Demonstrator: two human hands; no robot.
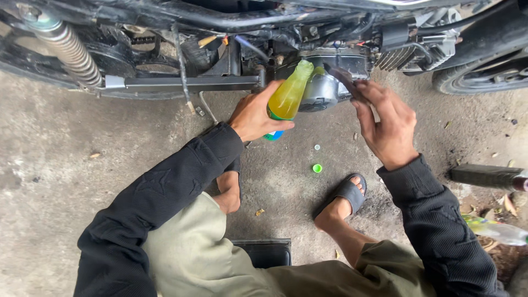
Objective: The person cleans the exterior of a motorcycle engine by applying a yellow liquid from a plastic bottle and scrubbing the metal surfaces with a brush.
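Near the upper middle of the frame, the left hand (254, 116) is wrapped closed around a plastic bottle (288, 98) of yellow liquid, tipped so its neck points up and right at the engine casing (324, 82) of a motorcycle. The right hand (385, 122) is mostly open, fingers extended toward the casing and holding nothing I can make out. A small green cap (317, 168) lies on the concrete floor (66, 165) below, between the sandalled feet. Pouring well probably means keeping the neck touching or just beside the opening, tilting slowly, and steadying with the free hand so nothing runs down the casing.
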